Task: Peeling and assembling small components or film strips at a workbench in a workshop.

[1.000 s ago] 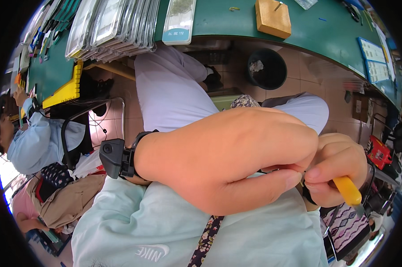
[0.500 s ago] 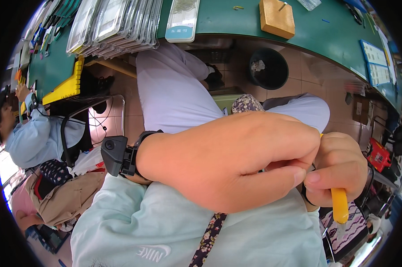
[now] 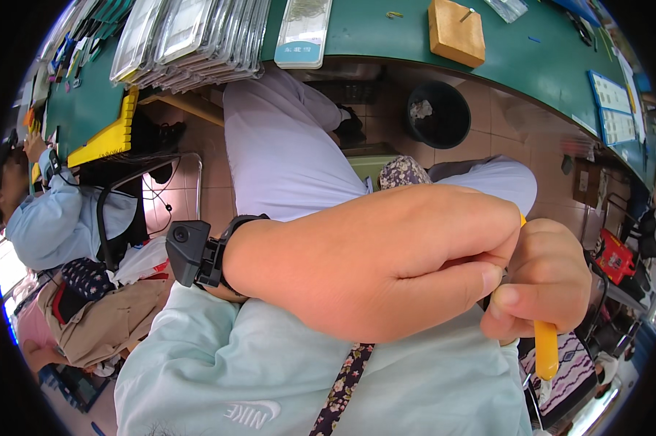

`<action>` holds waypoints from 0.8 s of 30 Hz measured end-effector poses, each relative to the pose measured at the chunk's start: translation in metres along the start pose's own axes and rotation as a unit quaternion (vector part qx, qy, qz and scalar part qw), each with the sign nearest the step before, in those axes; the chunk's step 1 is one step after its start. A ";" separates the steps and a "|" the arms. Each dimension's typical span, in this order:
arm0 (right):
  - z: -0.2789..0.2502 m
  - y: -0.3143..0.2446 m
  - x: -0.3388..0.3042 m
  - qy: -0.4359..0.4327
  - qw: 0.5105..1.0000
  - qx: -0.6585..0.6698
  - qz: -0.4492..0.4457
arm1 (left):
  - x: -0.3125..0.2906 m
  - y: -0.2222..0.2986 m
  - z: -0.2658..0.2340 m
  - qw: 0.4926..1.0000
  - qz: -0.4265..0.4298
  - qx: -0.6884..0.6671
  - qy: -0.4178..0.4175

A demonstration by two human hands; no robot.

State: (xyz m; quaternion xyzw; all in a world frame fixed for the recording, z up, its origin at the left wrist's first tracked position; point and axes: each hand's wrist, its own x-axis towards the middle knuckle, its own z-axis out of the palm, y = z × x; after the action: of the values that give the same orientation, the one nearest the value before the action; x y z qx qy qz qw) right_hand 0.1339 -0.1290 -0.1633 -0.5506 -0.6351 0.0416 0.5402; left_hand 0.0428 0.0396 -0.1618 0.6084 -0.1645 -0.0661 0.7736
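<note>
My left hand [image 3: 375,261] reaches across in front of my chest, its fingers curled and its thumb pressed against the bent index finger. Whatever lies in that pinch is hidden. Touching its fingertips is my right hand [image 3: 549,272], closed around a yellow-handled tool [image 3: 546,352]. The rounded handle end sticks out below the right fist, and a bit of yellow shows above, between the two hands. The working end is covered by my fingers, so its kind cannot be told. A black wrist strap with a small camera [image 3: 186,251] sits on my left wrist.
Beyond my knees runs a green table [image 3: 382,33] bearing stacked clear plastic cases [image 3: 190,43], a flat clear case [image 3: 303,36] and a wooden block [image 3: 456,33] with a metal pin. A black bin [image 3: 438,114] stands below. Another person [image 3: 66,218] sits at the left.
My right hand has shifted slightly left, its fingers a little re-bent. The yellow handle end now reaches lower. My left hand is nearly unmoved.
</note>
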 end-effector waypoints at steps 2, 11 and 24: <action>-0.003 -0.002 0.000 -0.009 1.000 0.008 0.011 | 0.001 0.001 0.000 1.000 0.008 0.004 -0.004; -0.010 0.003 -0.001 -0.033 0.997 0.063 0.038 | -0.001 -0.002 -0.001 1.000 0.016 0.007 0.005; -0.011 -0.002 0.003 -0.053 0.998 -0.032 0.019 | 0.000 -0.001 -0.003 1.000 0.006 0.030 -0.007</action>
State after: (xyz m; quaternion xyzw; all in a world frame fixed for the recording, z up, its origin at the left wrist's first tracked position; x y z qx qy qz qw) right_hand 0.1414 -0.1334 -0.1557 -0.5763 -0.6535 0.0610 0.4869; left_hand 0.0443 0.0419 -0.1631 0.6300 -0.1754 -0.0602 0.7541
